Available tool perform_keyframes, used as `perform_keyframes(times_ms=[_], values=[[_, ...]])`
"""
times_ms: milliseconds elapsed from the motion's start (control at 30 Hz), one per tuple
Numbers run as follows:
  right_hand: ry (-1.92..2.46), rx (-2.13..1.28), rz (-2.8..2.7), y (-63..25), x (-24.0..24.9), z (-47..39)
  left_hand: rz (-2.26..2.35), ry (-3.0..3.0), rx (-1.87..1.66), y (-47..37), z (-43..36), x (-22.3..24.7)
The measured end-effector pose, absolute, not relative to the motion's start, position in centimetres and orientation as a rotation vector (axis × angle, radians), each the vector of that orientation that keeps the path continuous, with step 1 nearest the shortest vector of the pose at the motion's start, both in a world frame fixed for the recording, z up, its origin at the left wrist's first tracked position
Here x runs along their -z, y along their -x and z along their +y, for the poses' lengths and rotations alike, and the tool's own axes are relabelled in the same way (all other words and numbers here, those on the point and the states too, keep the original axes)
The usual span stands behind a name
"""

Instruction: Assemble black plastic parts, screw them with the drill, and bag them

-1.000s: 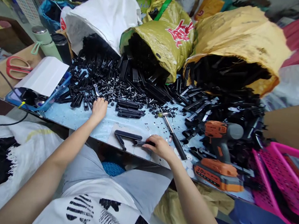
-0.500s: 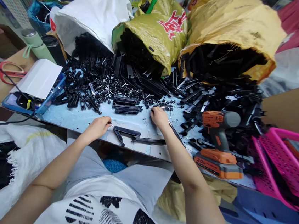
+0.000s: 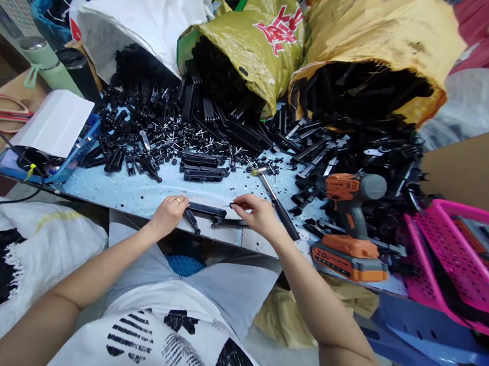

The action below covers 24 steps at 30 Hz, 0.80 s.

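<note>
My left hand (image 3: 170,215) is closed at the near edge of the table, its fingertips at the left end of a black plastic bar (image 3: 207,209). A shorter black arm (image 3: 192,222) slants out below that bar, and a longer black piece (image 3: 234,222) lies to its right, partly under my right hand. My right hand (image 3: 256,213) pinches a small black-headed pin (image 3: 230,205) just above the bar's right end. Beside that hand lies a hammer (image 3: 282,215) with a black handle. A short stack of black bars (image 3: 204,170) sits behind.
Loose pins (image 3: 177,138) and black parts (image 3: 353,151) heap along the back, spilling from a white sack (image 3: 144,9), an olive sack (image 3: 262,51) and a yellow sack (image 3: 382,34). An orange cordless drill (image 3: 351,223) and pink basket (image 3: 465,247) stand right; a blue tray (image 3: 66,170) left.
My right hand has come back from the pin pile towards the near edge with a small pin, uncovering the hammer. My left hand has shifted slightly right, onto the bar's end.
</note>
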State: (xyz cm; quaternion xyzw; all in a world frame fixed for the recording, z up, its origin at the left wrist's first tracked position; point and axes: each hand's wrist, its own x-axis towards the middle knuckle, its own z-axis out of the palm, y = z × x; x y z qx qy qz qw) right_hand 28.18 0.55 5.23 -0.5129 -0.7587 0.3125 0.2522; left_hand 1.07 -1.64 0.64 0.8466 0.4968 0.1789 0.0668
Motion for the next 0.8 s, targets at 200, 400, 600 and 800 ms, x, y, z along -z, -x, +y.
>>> perform_keyframes(times_ms=[200, 400, 600, 800], values=[[1.407, -0.731, -2.446, -26.8, -6.2, 0.5, 1.467, -2.605, -0.687, 0.1, -2.3, 0.9], [1.361, -0.452, -2.642, -26.1, -6.5, 0.3, 1.508, -2.659, -0.823, -0.1, -2.8, 1.3], [1.247, -0.393, -2.732, -26.5, -6.3, 0.1, 1.150, -2.862, -0.827, -2.8, -2.3, 1.0], [1.122, -0.426, -2.656, -27.4, -3.8, 0.3, 0.948, -2.918, -0.536, -4.5, -0.9, 0.5]])
